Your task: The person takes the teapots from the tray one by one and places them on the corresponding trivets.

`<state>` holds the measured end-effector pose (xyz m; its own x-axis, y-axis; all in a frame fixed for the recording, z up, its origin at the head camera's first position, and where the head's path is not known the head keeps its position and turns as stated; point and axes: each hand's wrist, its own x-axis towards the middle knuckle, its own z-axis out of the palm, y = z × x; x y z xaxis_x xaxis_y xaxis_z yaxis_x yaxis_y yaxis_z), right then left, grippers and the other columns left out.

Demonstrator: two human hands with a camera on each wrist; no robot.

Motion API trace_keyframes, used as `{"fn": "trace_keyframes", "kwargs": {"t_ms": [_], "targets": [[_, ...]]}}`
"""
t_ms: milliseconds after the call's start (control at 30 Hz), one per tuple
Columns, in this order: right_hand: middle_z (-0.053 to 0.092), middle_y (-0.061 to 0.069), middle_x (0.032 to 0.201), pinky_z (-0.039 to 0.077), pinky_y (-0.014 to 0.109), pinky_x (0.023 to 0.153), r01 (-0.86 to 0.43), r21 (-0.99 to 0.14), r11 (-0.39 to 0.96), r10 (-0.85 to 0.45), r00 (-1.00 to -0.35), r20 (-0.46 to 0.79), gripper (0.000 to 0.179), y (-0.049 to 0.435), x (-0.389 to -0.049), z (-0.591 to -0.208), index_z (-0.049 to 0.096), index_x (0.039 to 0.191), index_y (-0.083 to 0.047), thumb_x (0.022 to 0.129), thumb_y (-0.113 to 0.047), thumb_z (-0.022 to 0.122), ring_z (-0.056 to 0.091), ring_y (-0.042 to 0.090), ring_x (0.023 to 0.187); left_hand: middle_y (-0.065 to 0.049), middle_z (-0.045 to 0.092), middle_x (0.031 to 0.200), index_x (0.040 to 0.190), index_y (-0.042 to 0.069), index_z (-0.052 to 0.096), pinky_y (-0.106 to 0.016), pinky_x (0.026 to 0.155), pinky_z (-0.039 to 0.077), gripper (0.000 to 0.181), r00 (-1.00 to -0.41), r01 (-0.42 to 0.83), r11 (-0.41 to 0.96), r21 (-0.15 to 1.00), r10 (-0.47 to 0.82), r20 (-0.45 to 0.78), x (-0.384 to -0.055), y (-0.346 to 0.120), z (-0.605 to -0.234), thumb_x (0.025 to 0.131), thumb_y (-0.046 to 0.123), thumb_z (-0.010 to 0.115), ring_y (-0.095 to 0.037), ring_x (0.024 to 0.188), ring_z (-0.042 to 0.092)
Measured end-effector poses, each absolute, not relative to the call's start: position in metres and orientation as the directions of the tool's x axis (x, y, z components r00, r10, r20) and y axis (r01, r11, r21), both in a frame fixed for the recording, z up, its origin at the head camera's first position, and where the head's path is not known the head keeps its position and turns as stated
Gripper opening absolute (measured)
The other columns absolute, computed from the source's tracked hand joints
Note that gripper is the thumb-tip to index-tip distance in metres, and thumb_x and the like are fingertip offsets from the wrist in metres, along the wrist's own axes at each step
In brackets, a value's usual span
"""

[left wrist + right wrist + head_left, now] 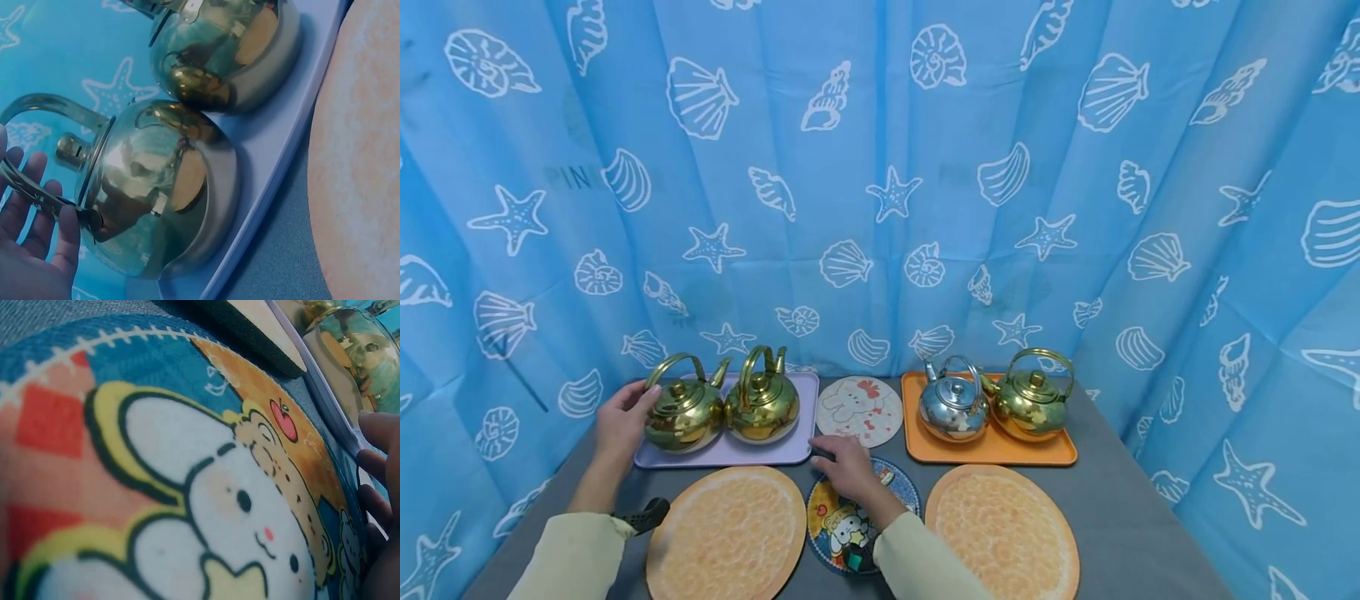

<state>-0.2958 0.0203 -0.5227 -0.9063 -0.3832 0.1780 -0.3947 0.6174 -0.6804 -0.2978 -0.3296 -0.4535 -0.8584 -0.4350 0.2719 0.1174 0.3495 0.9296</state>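
Observation:
My left hand (622,417) is at the handle of the leftmost gold teapot (683,421), with the handle between thumb and fingers. In the left wrist view the fingers (37,169) lie behind the handle and the thumb in front. That teapot stands upright on a purple tray (808,400) beside a second gold teapot (763,412). My right hand (850,468) hovers by the tray's front right corner, over a round cartoon mat (826,525). Its fingers are loosely bent and hold nothing; whether they touch the tray I cannot tell.
At the right, an orange tray (917,446) carries a silver teapot (953,410) and a gold teapot (1032,404). A pale bunny mat (857,408) lies between the trays. Two round tan boards (730,533) lie in front. A blue shell-print curtain (880,208) hangs behind.

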Motion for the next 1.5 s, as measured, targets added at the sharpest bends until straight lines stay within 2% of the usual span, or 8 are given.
{"fn": "trace_keyframes", "kwargs": {"t_ms": [167, 333, 633, 767, 900, 1067, 1233, 1500], "targets": [[0.059, -0.003, 0.133, 0.034, 0.047, 0.090, -0.403, -0.646, 0.648, -0.384, -0.906, 0.180, 0.032, 0.017, -0.295, -0.524, 0.064, 0.130, -0.019, 0.098, -0.022, 0.059, 0.048, 0.024, 0.120, 0.004, 0.066, 0.094, 0.125, -0.003, 0.057, -0.022, 0.064, 0.050, 0.050, -0.876, 0.123, 0.350, 0.929, -0.401, 0.267, -0.295, -0.328, -0.449, 0.098, 0.040, 0.056, -0.013, 0.086, 0.054], [0.060, 0.000, 0.133, 0.035, 0.044, 0.088, -0.417, -0.642, 0.643, -0.381, -0.902, 0.203, 0.031, 0.016, -0.296, -0.525, 0.067, 0.127, -0.017, 0.098, -0.023, 0.059, 0.049, 0.023, 0.117, 0.007, 0.066, 0.092, 0.121, 0.002, 0.058, -0.023, 0.065, 0.051, 0.039, -0.892, 0.081, 0.299, 0.951, -0.403, 0.203, -0.294, -0.326, -0.443, 0.100, 0.035, 0.054, -0.011, 0.086, 0.056], [0.064, -0.003, 0.126, 0.035, 0.042, 0.085, -0.399, -0.650, 0.647, -0.327, -0.915, 0.237, 0.026, 0.013, -0.293, -0.527, 0.071, 0.121, -0.017, 0.096, -0.021, 0.063, 0.051, 0.021, 0.111, -0.001, 0.063, 0.093, 0.118, 0.003, 0.058, -0.023, 0.065, 0.051, 0.039, -0.895, 0.065, 0.309, 0.949, -0.403, 0.193, -0.293, -0.325, -0.445, 0.100, 0.037, 0.053, -0.012, 0.085, 0.055], [0.064, -0.004, 0.127, 0.034, 0.042, 0.084, -0.398, -0.651, 0.647, -0.322, -0.916, 0.241, 0.026, 0.013, -0.294, -0.531, 0.071, 0.121, -0.018, 0.096, -0.020, 0.063, 0.051, 0.019, 0.111, -0.003, 0.062, 0.093, 0.121, -0.001, 0.056, -0.023, 0.064, 0.050, 0.043, -0.893, 0.068, 0.318, 0.946, -0.404, 0.200, -0.291, -0.324, -0.444, 0.100, 0.036, 0.053, -0.011, 0.084, 0.054], [0.064, -0.004, 0.127, 0.035, 0.041, 0.084, -0.390, -0.654, 0.649, -0.313, -0.919, 0.238, 0.026, 0.012, -0.294, -0.531, 0.071, 0.120, -0.018, 0.096, -0.020, 0.063, 0.051, 0.018, 0.109, -0.001, 0.062, 0.090, 0.122, -0.004, 0.056, -0.022, 0.063, 0.049, 0.049, -0.886, 0.093, 0.308, 0.947, -0.409, 0.220, -0.290, -0.323, -0.446, 0.099, 0.039, 0.055, -0.010, 0.082, 0.054], [0.064, -0.005, 0.126, 0.034, 0.041, 0.085, -0.379, -0.662, 0.647, -0.311, -0.923, 0.224, 0.026, 0.012, -0.294, -0.530, 0.071, 0.120, -0.018, 0.095, -0.021, 0.063, 0.051, 0.017, 0.107, 0.004, 0.059, 0.084, 0.120, -0.004, 0.057, -0.023, 0.062, 0.049, 0.048, -0.883, 0.102, 0.295, 0.950, -0.414, 0.223, -0.289, -0.323, -0.447, 0.098, 0.038, 0.057, -0.011, 0.080, 0.053], [0.064, -0.005, 0.127, 0.034, 0.041, 0.086, -0.375, -0.664, 0.648, -0.314, -0.925, 0.215, 0.027, 0.013, -0.293, -0.529, 0.071, 0.121, -0.019, 0.095, -0.021, 0.064, 0.051, 0.017, 0.108, -0.001, 0.060, 0.089, 0.124, -0.006, 0.054, -0.024, 0.064, 0.049, 0.049, -0.897, 0.085, 0.326, 0.941, -0.387, 0.215, -0.285, -0.324, -0.443, 0.100, 0.036, 0.053, -0.014, 0.083, 0.053], [0.063, -0.004, 0.128, 0.034, 0.041, 0.085, -0.385, -0.663, 0.642, -0.322, -0.920, 0.221, 0.027, 0.014, -0.293, -0.527, 0.071, 0.121, -0.018, 0.095, -0.022, 0.063, 0.051, 0.017, 0.109, -0.005, 0.061, 0.091, 0.124, -0.004, 0.055, -0.023, 0.063, 0.048, 0.047, -0.898, 0.069, 0.326, 0.943, -0.392, 0.201, -0.279, -0.323, -0.439, 0.099, 0.036, 0.055, -0.011, 0.082, 0.053]]}}
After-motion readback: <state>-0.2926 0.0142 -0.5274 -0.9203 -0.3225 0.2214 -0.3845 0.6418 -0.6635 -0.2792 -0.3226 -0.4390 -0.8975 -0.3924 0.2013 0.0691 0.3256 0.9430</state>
